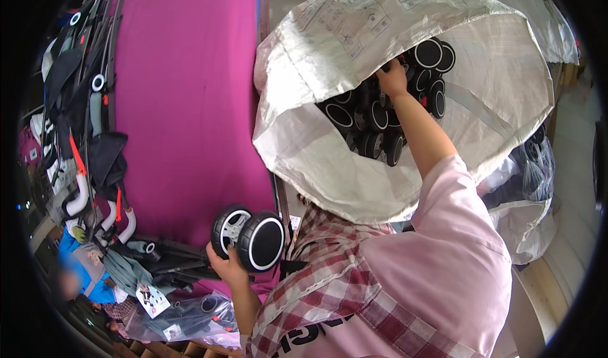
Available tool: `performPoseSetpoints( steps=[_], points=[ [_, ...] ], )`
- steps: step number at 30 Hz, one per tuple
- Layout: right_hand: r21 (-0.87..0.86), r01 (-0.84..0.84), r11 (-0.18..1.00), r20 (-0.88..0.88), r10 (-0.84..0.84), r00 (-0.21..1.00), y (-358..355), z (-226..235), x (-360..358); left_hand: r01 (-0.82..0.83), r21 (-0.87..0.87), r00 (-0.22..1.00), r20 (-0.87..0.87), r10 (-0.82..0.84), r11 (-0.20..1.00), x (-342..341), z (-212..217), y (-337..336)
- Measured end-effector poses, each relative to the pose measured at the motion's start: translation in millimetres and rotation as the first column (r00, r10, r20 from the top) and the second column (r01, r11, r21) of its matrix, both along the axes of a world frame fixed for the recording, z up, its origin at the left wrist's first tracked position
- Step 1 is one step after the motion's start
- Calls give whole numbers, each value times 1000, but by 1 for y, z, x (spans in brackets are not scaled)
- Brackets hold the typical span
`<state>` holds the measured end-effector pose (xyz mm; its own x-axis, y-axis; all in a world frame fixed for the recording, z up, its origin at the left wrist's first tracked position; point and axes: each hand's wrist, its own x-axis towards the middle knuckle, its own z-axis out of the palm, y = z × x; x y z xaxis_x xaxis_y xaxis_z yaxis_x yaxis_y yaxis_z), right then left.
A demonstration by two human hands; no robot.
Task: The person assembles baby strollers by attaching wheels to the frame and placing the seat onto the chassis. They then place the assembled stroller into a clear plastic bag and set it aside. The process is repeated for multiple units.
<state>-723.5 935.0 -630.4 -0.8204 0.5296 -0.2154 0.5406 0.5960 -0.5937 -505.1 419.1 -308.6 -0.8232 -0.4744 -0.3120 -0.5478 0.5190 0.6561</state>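
Beside magenta cloth [183, 92], left hand [226, 266] grips twin wheel [248, 237]; right hand [392, 78] seemingly grasps wheels [380, 120] in sack [354, 35].

Single head-worn fisheye looks down, close over both arms

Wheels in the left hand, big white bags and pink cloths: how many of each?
Wheels in the left hand: 2
Big white bags: 1
Pink cloths: 1
Total: 4
The bag holds more wheels, too piled up to count, and the right hand reaches in.
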Motion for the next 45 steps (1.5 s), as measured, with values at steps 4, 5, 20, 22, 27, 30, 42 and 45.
performPoseSetpoints(
  steps=[4, 5, 20, 22, 27, 30, 42, 45],
  points=[
    [185, -289, 939, -51, 303, 952, -32, -14, -83, 25, -43, 999, 33, -24, 999, -14, -6, 18],
    [218, -346, 913, -24, 360, 933, -46, -16, -95, 16, -42, 999, 40, -15, 999, -17, -5, 22],
    [-36, -640, 767, 561, 545, 622, -141, 7, 21, -154, -21, 986, 65, 155, 988, 57, -16, 9],
    [-182, -373, 910, 615, 402, 679, -138, -31, 54, -157, -12, 987, 37, 158, 987, 66, -10, 11],
    [-284, -411, 866, 577, 497, 648, -151, -70, 34, -158, -105, 987, 27, 161, 982, 86, -3, 1],
    [-88, -386, 918, 633, 351, 690, -170, -75, 77, -196, -64, 980, 6, 197, 979, 103, -5, -2],
    [-260, 280, 924, 79, -269, 960, -55, 72, 173, -335, 203, 872, -302, 384, 920, 290, -1, -70],
    [-479, 309, 822, 53, -325, 944, -109, 157, 196, -419, 251, 769, -412, 488, 873, 370, -19, -112]
  ],
)
